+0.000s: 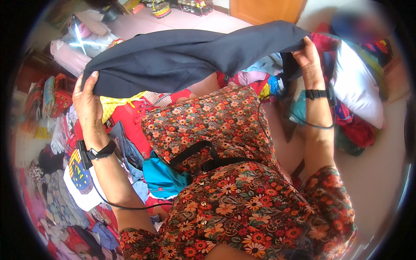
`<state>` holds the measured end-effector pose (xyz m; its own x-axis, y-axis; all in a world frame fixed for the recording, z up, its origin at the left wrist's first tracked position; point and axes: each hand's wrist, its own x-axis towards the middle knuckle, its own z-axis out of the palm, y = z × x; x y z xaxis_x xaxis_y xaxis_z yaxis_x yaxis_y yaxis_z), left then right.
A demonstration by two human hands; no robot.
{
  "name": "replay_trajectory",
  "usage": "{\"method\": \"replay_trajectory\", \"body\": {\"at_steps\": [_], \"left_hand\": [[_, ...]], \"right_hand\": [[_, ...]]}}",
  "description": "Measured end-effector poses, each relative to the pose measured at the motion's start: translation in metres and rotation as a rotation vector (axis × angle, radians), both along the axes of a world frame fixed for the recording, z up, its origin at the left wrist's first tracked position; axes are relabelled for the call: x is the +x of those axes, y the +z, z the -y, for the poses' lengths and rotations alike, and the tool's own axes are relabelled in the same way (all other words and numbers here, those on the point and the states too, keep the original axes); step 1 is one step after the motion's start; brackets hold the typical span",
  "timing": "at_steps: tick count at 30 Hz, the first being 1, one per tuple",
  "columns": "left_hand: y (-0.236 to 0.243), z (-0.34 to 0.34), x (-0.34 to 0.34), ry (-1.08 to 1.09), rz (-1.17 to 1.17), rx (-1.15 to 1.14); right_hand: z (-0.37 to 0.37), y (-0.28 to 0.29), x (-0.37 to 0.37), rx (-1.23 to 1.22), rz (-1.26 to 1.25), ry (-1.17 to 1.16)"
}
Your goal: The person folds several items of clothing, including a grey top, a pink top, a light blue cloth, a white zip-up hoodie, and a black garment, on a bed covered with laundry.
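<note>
A long dark navy garment (173,56) is stretched in the air between my two hands, sagging in soft folds; its exact kind I cannot tell. My left hand (89,97) pinches its left end, with the thumb in front. At the upper right, my right hand (310,56) grips the other end, and part of the dark cloth hangs below and behind the fingers. Under the garment lies my lap in a floral dress (208,121). Beside it on the left are a teal cloth (164,175) and a white piece with a round blue print (80,177).
Heaps of mixed clothes (65,216) spread along the left. A white pillow-like bundle (357,84) lies on more clothes at the right. Farther off are a woven basket (160,9), a rack (197,6) and a wooden door (266,11). Cables run from bands on both wrists.
</note>
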<state>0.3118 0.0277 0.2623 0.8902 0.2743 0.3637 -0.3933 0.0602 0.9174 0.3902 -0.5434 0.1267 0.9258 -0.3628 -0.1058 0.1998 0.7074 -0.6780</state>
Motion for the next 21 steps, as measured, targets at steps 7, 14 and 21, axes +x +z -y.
{"method": "replay_trajectory", "body": {"at_steps": [7, 14, 21], "left_hand": [[0.026, -0.048, -0.018, 0.153, 0.001, 0.049], [0.024, -0.09, -0.012, 0.368, 0.153, -0.003], [0.039, -0.107, -0.16, -0.006, 0.388, 0.152]], "right_hand": [[-0.045, -0.006, 0.026, -0.029, -0.106, 0.14], [-0.122, -0.018, 0.038, -0.08, -0.109, 0.324], [-0.079, -0.073, 0.018, 0.138, 0.419, 0.713]]}}
